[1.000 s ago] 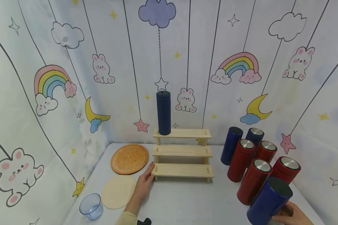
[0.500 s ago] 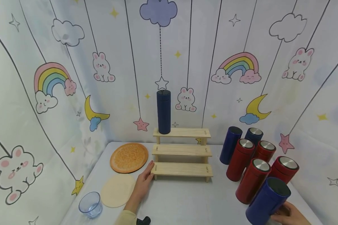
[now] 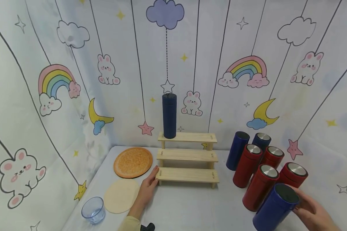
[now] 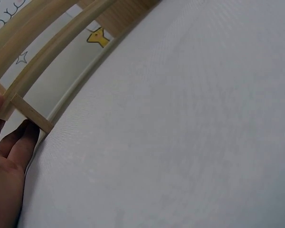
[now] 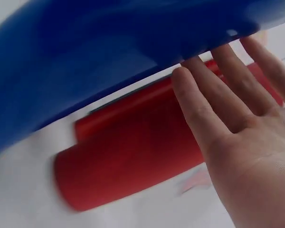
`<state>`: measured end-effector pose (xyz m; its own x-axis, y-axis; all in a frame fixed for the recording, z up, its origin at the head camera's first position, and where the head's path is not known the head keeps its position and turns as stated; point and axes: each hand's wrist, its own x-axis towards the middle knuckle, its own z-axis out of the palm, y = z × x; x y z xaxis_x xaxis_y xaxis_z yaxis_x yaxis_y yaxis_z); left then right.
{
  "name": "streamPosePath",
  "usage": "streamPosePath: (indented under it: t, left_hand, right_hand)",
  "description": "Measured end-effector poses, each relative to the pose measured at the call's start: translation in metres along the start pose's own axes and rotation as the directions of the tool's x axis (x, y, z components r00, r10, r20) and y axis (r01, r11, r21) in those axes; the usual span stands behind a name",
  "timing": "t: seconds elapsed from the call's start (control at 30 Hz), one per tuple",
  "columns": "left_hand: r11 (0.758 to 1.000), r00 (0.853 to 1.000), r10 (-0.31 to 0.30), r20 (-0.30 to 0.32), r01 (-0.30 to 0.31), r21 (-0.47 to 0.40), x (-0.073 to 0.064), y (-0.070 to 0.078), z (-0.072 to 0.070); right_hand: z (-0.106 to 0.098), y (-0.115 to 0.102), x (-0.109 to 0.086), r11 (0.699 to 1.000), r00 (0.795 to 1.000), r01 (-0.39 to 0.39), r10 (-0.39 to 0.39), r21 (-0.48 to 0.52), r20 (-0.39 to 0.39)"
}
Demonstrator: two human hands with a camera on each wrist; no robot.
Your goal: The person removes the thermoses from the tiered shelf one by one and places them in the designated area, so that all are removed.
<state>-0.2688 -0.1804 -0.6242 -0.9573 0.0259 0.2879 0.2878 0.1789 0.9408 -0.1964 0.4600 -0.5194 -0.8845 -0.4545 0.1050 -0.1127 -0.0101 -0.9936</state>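
My left hand (image 3: 146, 187) touches the left end of a three-tier wooden display stand (image 3: 187, 175). In the left wrist view, the fingers (image 4: 20, 147) meet the lowest tier near its leg. At the front right, a blue thermos (image 3: 274, 208) with a dark lid stands on the table. My right hand (image 3: 313, 210) is at its right side; in the right wrist view the fingers (image 5: 199, 111) are fairly straight, their tips at the blue body. The thumb is not visible there. Behind it stand several red thermoses (image 3: 260, 189). A navy thermos (image 3: 169, 117) is upright on the stand's top tier.
Two more blue thermoses, one dark-lidded (image 3: 237, 150) and one silver-lidded (image 3: 261, 141), stand behind the red ones. On the left lie a brown round mat (image 3: 133, 162), a cream round mat (image 3: 121, 196) and a clear blue glass (image 3: 93, 210). A patterned curtain (image 3: 127, 80) encloses the table.
My right hand has shifted from low on the front blue thermos up toward its lid. The thermos keeps nearly the same place. My left hand stays at the stand.
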Motion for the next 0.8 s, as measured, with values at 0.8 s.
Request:
streamPosePath:
  t: [0.8]
  left_hand:
    - [1.000,1.000,-0.019,0.003,0.019,-0.005,0.000,0.002,0.002]
  right_hand:
    - [0.054,-0.247,0.102,0.787,0.900,0.341,-0.432,-0.514,-0.064]
